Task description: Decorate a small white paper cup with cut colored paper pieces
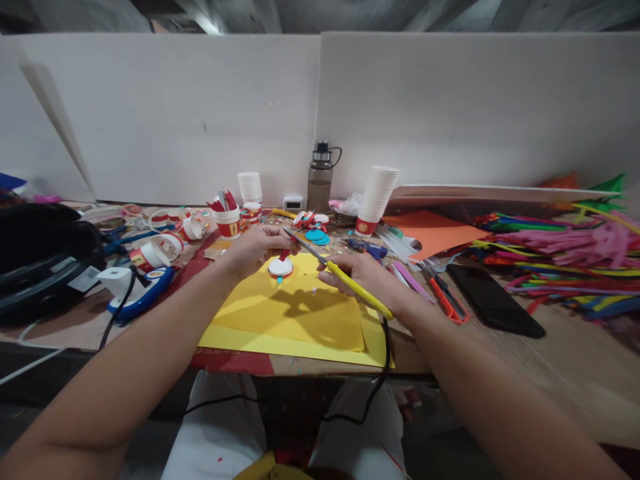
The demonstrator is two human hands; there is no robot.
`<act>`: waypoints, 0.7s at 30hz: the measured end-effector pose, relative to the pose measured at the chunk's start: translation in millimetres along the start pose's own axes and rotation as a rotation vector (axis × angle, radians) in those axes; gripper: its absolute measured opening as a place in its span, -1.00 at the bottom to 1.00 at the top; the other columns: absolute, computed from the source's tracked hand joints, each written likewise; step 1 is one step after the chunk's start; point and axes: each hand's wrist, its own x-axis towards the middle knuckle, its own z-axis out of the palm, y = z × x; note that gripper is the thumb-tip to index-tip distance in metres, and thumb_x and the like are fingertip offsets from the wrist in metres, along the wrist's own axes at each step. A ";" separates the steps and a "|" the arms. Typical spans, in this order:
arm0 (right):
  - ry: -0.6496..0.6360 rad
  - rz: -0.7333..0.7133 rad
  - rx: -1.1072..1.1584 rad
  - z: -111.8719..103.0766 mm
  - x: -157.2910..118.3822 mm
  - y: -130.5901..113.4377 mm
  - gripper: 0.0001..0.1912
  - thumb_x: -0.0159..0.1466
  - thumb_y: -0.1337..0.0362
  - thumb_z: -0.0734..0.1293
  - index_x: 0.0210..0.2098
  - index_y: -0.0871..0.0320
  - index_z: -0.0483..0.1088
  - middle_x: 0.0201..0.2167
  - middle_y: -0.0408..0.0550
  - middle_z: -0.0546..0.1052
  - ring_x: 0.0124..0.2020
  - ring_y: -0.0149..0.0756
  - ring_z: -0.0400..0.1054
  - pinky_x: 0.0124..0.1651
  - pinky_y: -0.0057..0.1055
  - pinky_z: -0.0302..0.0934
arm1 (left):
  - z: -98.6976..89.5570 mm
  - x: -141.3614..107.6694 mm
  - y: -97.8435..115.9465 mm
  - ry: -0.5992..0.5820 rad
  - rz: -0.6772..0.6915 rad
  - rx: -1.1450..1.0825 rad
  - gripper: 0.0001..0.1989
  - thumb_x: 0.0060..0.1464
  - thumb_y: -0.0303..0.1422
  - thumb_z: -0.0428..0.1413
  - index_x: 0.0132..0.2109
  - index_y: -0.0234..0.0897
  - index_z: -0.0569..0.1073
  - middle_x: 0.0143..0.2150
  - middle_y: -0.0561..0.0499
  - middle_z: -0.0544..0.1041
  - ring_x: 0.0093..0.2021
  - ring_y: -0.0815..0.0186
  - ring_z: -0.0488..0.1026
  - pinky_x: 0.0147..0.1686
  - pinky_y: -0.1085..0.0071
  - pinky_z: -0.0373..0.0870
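Note:
My left hand is closed in a pinch on a small red piece, which looks like paper. In my right hand is a pair of scissors with yellow handles. The blades point left and reach the fingertips of my left hand; whether they touch the red piece I cannot tell. Below both hands lie yellow sheets, with the shadow of my hands on them. A round white disc with a red rim and a bit of blue rests near their back edge.
Blue discs, a glue gun and a stack of paper cups stand behind. A bottle is at the wall. To the right lie a phone, red-handled scissors and pipe cleaners. A black bag sits left.

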 end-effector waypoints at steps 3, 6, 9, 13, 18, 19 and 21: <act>0.018 -0.018 -0.028 -0.1 0.5 2.0 -0.64 0.22 -0.01 0.29 -0.37 0.17 0.48 -0.48 -0.16 0.41 -0.46 -0.40 0.21 -0.40 -0.47 0.04 | -0.8 -0.3 1.8 -0.010 -0.004 0.016 -0.96 -0.20 -0.45 0.25 -0.50 -0.37 0.56 -0.48 -0.06 0.56 -0.51 0.44 0.33 -0.43 0.45 0.23; 0.041 -0.033 -0.061 1.1 0.7 3.7 -0.63 0.22 -0.03 0.29 -0.45 0.15 0.46 -0.56 -0.19 0.36 -0.51 -0.41 0.19 -0.44 -0.47 0.02 | -2.5 -0.6 4.2 -0.009 -0.007 0.030 -0.93 -0.19 -0.44 0.26 -0.51 -0.37 0.55 -0.47 -0.06 0.55 -0.50 0.43 0.33 -0.43 0.45 0.21; 0.086 0.011 -0.044 2.9 0.9 4.2 -0.61 0.23 -0.05 0.27 -0.42 0.15 0.45 -0.63 -0.20 0.34 -0.59 -0.42 0.18 -0.49 -0.47 0.02 | -4.6 -1.0 5.9 0.002 -0.005 0.013 -0.88 -0.19 -0.43 0.27 -0.57 -0.35 0.50 -0.48 -0.05 0.55 -0.49 0.43 0.35 -0.41 0.44 0.22; 0.163 0.117 -0.143 3.4 2.6 7.9 -0.62 0.26 -0.03 0.25 -0.33 0.14 0.50 -0.63 -0.15 0.43 -0.60 -0.36 0.27 -0.49 -0.44 0.08 | -6.2 -1.1 5.9 -0.018 -0.015 0.020 -0.89 -0.18 -0.41 0.30 -0.53 -0.33 0.53 -0.47 -0.04 0.55 -0.44 0.40 0.40 -0.32 0.42 0.28; 0.192 0.270 -0.493 5.9 4.9 21.9 -0.64 0.18 0.03 0.35 -0.18 0.13 0.54 -0.30 0.10 0.61 -0.33 -0.11 0.47 -0.35 -0.36 0.17 | -2.1 -1.0 0.5 -0.024 -0.015 0.038 -0.83 -0.17 -0.33 0.33 -0.47 -0.35 0.55 -0.45 -0.04 0.55 -0.42 0.39 0.42 -0.33 0.42 0.30; 0.184 0.309 -0.553 7.1 4.6 24.3 -0.63 0.17 0.05 0.36 -0.14 0.14 0.53 -0.26 0.13 0.61 -0.29 -0.07 0.48 -0.35 -0.35 0.17 | -0.6 -0.8 -1.8 -0.014 -0.032 0.042 -0.81 -0.18 -0.31 0.34 -0.46 -0.35 0.55 -0.46 -0.03 0.54 -0.45 0.40 0.41 -0.37 0.43 0.29; 0.162 0.355 -0.647 9.3 3.2 26.6 -0.64 0.16 0.14 0.35 -0.09 0.16 0.50 -0.23 0.18 0.60 -0.25 -0.01 0.49 -0.36 -0.34 0.16 | 2.2 -0.3 -7.8 0.001 -0.072 0.055 -0.77 -0.20 -0.28 0.36 -0.44 -0.35 0.55 -0.49 -0.01 0.51 -0.50 0.42 0.38 -0.47 0.46 0.24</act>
